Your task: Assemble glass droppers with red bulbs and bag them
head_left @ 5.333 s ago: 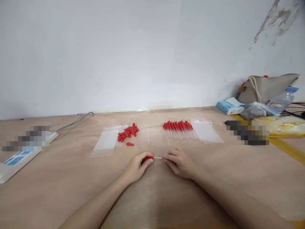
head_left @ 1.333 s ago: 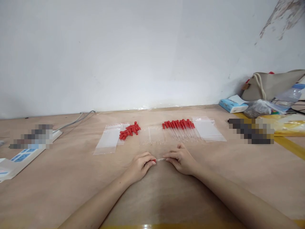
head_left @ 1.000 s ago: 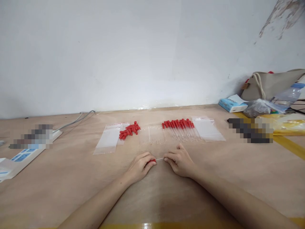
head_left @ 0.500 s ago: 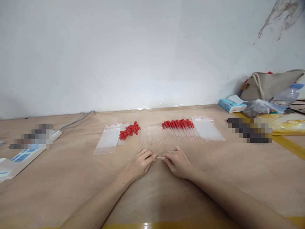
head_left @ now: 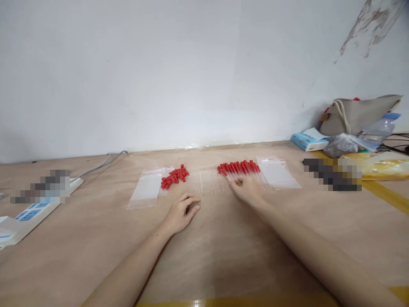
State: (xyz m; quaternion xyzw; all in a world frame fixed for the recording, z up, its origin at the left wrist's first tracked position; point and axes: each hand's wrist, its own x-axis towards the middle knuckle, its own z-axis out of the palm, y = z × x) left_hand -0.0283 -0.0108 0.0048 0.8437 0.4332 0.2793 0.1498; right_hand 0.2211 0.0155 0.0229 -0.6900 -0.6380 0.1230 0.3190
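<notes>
My left hand (head_left: 182,213) rests on the table with thumb and forefinger apart, holding nothing. My right hand (head_left: 247,189) is at the near side of a row of glass droppers with red rubber bulbs (head_left: 241,166), its fingers closed on one dropper; that dropper's tilted red bulb (head_left: 224,172) shows beyond the fingertips, and its tube is mostly hidden. Between the hands, farther back, lie several clear glass tubes (head_left: 204,182) side by side. A pile of loose red rubber bulbs (head_left: 174,177) lies to their left.
Clear zip bags (head_left: 145,187) lie left of the bulbs, and another zip bag (head_left: 278,172) right of the droppers. A white power strip (head_left: 38,213) is at the left. On the right are a blue box (head_left: 308,140), a grey bag (head_left: 361,115) and yellow packaging (head_left: 377,166). A wall stands behind.
My hands have parted. The right one has moved forward and right to the dropper row with a dropper; the left has let go, opened and drawn slightly left.
</notes>
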